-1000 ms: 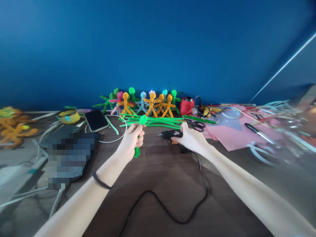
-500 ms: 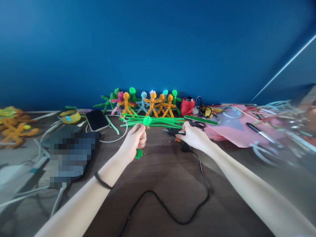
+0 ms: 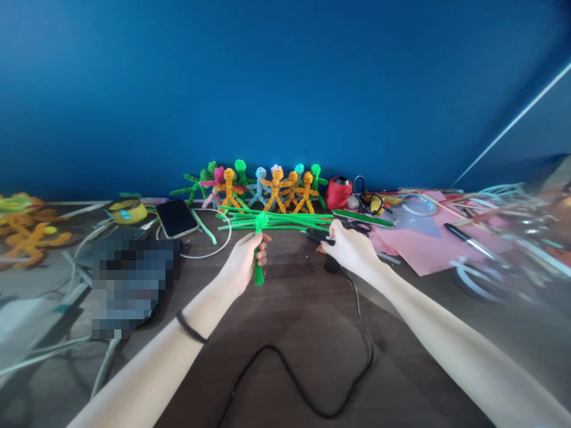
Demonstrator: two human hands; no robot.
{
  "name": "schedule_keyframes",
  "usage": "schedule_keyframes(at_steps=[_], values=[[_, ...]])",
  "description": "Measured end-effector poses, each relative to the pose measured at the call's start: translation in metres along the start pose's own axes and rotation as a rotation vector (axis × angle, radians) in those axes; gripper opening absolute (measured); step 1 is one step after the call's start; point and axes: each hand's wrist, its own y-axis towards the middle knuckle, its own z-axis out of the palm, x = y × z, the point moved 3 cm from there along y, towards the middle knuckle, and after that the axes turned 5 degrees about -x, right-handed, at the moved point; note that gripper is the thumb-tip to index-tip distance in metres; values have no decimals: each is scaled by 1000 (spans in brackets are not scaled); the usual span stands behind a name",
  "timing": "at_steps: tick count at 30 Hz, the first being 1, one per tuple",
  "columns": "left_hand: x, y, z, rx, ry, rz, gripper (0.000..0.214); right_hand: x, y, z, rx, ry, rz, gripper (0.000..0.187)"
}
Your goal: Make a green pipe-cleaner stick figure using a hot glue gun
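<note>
My left hand (image 3: 250,255) is closed around a green pipe-cleaner figure (image 3: 259,270), its round coiled head above the thumb and its loose stems hanging below the fist. The figure is upright. To the right, my right hand (image 3: 350,244) has its fingers bent around a black hot glue gun (image 3: 319,238); its nozzle points left and the hand hides much of the body. A black cord (image 3: 366,339) runs from it toward me. Behind both hands lie several loose green pipe cleaners (image 3: 289,221), crossing each other on the dark table.
Several coloured pipe-cleaner figures (image 3: 276,184) stand along the blue wall (image 3: 285,83). A phone (image 3: 176,217), a yellow ring-shaped item (image 3: 128,212) and a blurred dark object (image 3: 134,285) lie left. Right are red yarn (image 3: 338,193), pink paper (image 3: 414,249) and a black marker (image 3: 473,241).
My left hand has moved slightly left and turned the green figure, so more of its stem shows. The glue gun's nozzle has shifted right, closer to my right hand.
</note>
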Motion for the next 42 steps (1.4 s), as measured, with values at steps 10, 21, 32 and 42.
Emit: schedule_keyframes(at_steps=[10, 21, 32, 42], values=[[6, -1, 2, 79, 15, -20, 13, -20, 10, -14, 149, -89, 12, 24], [18, 9, -4, 190, -34, 144, 13, 43, 36, -4, -61, 360, -409, 16], [17, 7, -3, 169, 18, 157, 12, 129, 71, 33, 33, 324, -566, 10], [18, 6, -3, 191, -55, 181, 20, 130, 81, 9, 99, 296, -546, 21]])
